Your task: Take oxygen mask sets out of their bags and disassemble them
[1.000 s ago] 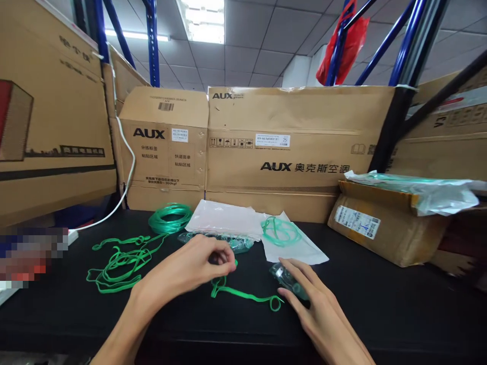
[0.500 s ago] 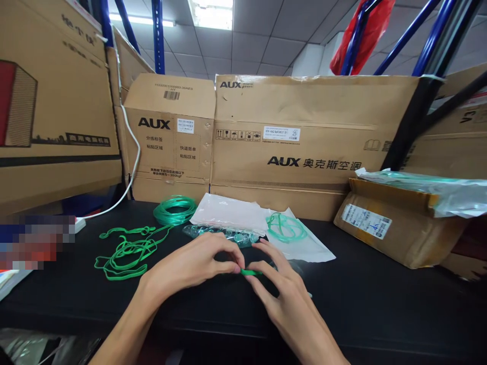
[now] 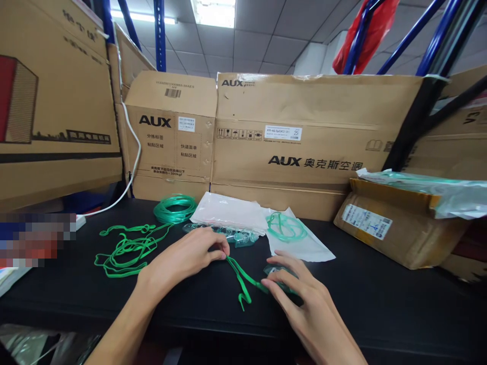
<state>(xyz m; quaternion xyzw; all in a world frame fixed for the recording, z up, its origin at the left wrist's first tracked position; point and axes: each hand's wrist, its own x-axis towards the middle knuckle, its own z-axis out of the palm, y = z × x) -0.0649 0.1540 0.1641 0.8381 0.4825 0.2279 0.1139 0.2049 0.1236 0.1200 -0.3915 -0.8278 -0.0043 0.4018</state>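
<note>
My left hand [image 3: 201, 252] is closed in a pinch on the upper end of a thin green strap [image 3: 243, 276], just over the black tabletop. The strap drops from those fingertips in two strands; one ends in a loose, curled tip, and the other runs right. Its right-hand strand meets the thumb and forefinger of my right hand [image 3: 300, 294], which pinch it. Under my right hand lies a small clear plastic packet [image 3: 279, 272], partly covered. Left of my left hand is a loose tangle of the same green strap [image 3: 129, 253].
Behind are a coil of green tubing [image 3: 175, 209], a white packet [image 3: 230, 212], clear bagged parts [image 3: 243, 238] and a pouch with coiled green tube [image 3: 287, 226]. An opened carton [image 3: 399, 223] stands right. Large cardboard boxes [image 3: 312, 142] wall off the back.
My hands have moved apart, the left one leftward and the right one right and down. The green strap, mostly hidden between the fingers before, now stretches between them with a tip hanging.
</note>
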